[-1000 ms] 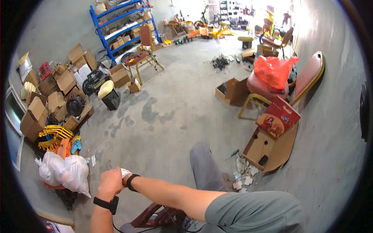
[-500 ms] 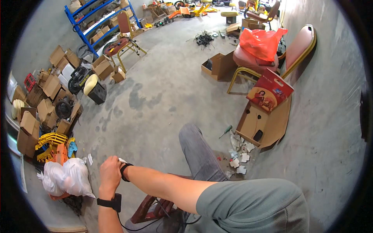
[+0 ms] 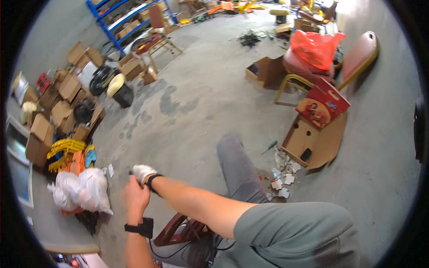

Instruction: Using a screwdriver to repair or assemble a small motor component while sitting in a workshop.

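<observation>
My right arm reaches across to the left, where my right hand (image 3: 144, 173), in a white glove, meets my bare left hand (image 3: 136, 196). Both hands have curled fingers, pressed close together. A small dark tip (image 3: 131, 172) shows at their far side; what it belongs to is hidden and blurred. Black bands circle both wrists, and a thin black cable (image 3: 167, 256) hangs from the band (image 3: 140, 228) on the left one. Below the hands is a reddish-brown wooden frame (image 3: 172, 230) beside my grey-trousered leg (image 3: 237, 165).
White plastic bags (image 3: 91, 190) and yellow parts (image 3: 67, 147) lie left. At right an open cardboard box (image 3: 321, 143) holds a red printed box (image 3: 322, 105), near white scraps (image 3: 282, 178) and a green-handled screwdriver (image 3: 269, 146). A chair (image 3: 308, 67) carries a red bag (image 3: 315, 47).
The view has shifted, so the room sits further right in the picture. My hands have turned, and the white glove, mostly hidden before, now shows beyond my left hand.
</observation>
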Available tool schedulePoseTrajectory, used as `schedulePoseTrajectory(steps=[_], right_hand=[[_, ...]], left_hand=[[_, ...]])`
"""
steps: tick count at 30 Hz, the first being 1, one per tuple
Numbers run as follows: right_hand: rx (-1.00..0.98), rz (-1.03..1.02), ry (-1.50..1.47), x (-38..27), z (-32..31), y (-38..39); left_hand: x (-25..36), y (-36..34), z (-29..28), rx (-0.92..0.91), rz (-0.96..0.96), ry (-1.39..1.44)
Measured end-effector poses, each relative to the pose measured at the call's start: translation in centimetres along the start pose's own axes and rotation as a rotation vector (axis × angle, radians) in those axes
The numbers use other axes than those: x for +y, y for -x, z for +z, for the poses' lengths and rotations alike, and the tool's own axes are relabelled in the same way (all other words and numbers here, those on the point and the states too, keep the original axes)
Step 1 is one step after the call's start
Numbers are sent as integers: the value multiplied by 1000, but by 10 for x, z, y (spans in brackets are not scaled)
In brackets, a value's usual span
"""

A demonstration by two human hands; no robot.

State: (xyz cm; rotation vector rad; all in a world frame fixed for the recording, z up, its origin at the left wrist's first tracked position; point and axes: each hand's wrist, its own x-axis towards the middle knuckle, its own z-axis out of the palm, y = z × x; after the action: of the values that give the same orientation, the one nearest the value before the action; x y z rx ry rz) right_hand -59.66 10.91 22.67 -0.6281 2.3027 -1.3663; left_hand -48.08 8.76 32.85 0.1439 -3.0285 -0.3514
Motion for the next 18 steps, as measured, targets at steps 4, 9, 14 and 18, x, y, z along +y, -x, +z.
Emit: schedulePoseTrajectory(steps=[4,9,14,18], right_hand=[[-39,26,32,-9,-13,5],[-44,160,119,-4,-5,-8],[29,49,105,5,0,-14],[-14,73,-9,2,0,-14]], left_hand=[[-15,1,7,-141,-146,282],[-18,4,7,-118,-47,288],[-16,4,-2,-165,21,332],[-19,7,-2,-136,31,361]])
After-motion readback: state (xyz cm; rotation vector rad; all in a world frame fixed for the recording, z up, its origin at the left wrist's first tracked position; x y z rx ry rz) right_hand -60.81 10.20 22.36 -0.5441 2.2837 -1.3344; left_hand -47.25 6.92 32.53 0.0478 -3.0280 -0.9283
